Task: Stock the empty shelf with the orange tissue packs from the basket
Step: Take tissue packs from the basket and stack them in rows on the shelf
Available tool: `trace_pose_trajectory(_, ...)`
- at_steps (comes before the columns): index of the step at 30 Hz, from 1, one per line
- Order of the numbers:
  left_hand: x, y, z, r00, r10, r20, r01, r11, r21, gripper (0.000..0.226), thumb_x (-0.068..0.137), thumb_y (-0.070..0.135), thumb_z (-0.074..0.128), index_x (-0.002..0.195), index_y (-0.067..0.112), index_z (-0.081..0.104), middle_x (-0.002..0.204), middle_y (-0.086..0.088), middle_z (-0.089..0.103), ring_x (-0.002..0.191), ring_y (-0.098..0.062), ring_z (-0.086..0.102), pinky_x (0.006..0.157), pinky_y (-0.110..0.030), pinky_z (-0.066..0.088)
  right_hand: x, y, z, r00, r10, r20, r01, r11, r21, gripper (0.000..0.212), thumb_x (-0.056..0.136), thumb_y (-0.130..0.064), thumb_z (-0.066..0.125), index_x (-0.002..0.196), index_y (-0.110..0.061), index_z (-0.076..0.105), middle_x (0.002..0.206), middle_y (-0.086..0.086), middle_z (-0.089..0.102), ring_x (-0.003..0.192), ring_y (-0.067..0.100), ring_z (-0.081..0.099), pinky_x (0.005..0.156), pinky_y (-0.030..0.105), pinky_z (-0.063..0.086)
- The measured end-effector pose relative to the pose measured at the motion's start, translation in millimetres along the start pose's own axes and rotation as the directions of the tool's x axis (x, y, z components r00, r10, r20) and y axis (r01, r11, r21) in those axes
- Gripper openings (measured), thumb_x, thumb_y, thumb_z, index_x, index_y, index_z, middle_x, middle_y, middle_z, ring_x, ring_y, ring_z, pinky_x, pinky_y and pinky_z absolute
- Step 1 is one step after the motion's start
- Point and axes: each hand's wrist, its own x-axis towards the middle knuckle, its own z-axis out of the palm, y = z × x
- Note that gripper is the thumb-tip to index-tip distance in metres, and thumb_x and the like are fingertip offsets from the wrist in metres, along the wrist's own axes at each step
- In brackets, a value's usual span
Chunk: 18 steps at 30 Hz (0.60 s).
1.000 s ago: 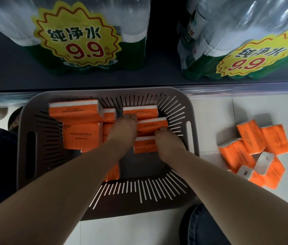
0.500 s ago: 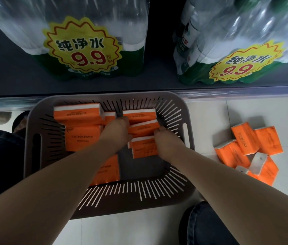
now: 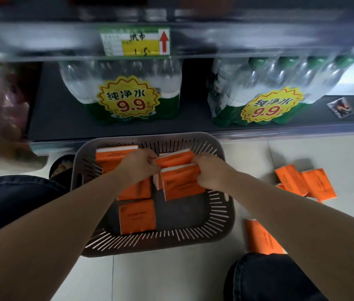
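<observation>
A grey slotted basket [image 3: 219, 218] stands on the floor below the shelf and holds several orange tissue packs. My left hand [image 3: 138, 167] and my right hand [image 3: 209, 171] grip a small stack of orange tissue packs [image 3: 179, 181] from both sides, raised above the basket's middle. One loose pack [image 3: 137, 216] lies flat on the basket floor, and another pack [image 3: 113, 156] leans at the back left. The shelf above carries a price tag [image 3: 135, 41] with a red arrow; its surface is hidden.
Two shrink-wrapped packs of water bottles [image 3: 121, 92] [image 3: 265, 92] with yellow 9.9 stickers fill the low shelf. More orange packs [image 3: 306, 183] lie on the tiled floor at the right, one [image 3: 263, 237] near my knee. A pink bag [image 3: 0, 101] sits at left.
Both hands have closed on the stack and lifted it up from the basket floor. The view has tilted upward, bringing the shelf edge with the price tag into sight.
</observation>
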Motion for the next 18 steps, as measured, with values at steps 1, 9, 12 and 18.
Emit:
trace_pose_trajectory(1,-5,3,-6,1.0,-0.002,-0.002,0.002,1.0,-0.015,0.036,0.083,0.026,0.071,0.116,0.017,0.061,0.086,0.01,0.061,0.079,-0.006,0.058,0.066,-0.02,0.044,-6,-2,-7,1.0,-0.016,-0.01,0.016,1.0,0.017,0.008,0.092,-0.015,0.052,0.096,-0.02,0.056,0.102,0.0,0.058,0.092,0.014,0.058,0.083,0.024,0.047)
trace_pose_trajectory(9,-48,38,-54,0.998,-0.034,-0.053,0.014,0.938,-0.346,0.02,0.089,0.03,0.063,0.106,0.02,0.059,0.101,-0.001,0.065,0.092,-0.015,0.061,0.075,-0.028,0.048,-51,-22,-60,0.981,-0.106,-0.164,0.133,0.977,0.165,0.011,0.087,-0.024,0.054,0.086,-0.016,0.062,0.085,-0.008,0.061,0.075,0.004,0.056,0.059,0.007,0.037)
trace_pose_trajectory(12,-67,52,-66,0.997,-0.039,-0.071,-0.007,0.827,-0.561,0.01,0.091,0.026,0.06,0.098,0.018,0.056,0.106,-0.011,0.067,0.099,-0.026,0.066,0.089,-0.04,0.053,-66,-30,-77,0.97,-0.093,-0.227,0.145,0.964,0.224,0.016,0.083,-0.019,0.06,0.099,-0.018,0.061,0.098,-0.004,0.059,0.09,0.012,0.057,0.062,0.011,0.039)
trace_pose_trajectory(18,-105,79,-89,0.995,0.027,-0.091,-0.083,0.709,-0.7,0.023,0.095,0.028,0.053,0.109,0.01,0.055,0.102,-0.011,0.071,0.099,-0.028,0.068,0.079,-0.035,0.053,-102,-46,-109,0.94,-0.089,-0.331,0.206,0.917,0.341,0.032,0.085,-0.017,0.062,0.117,-0.02,0.057,0.102,-0.006,0.054,0.087,0.008,0.054,0.062,0.017,0.042)
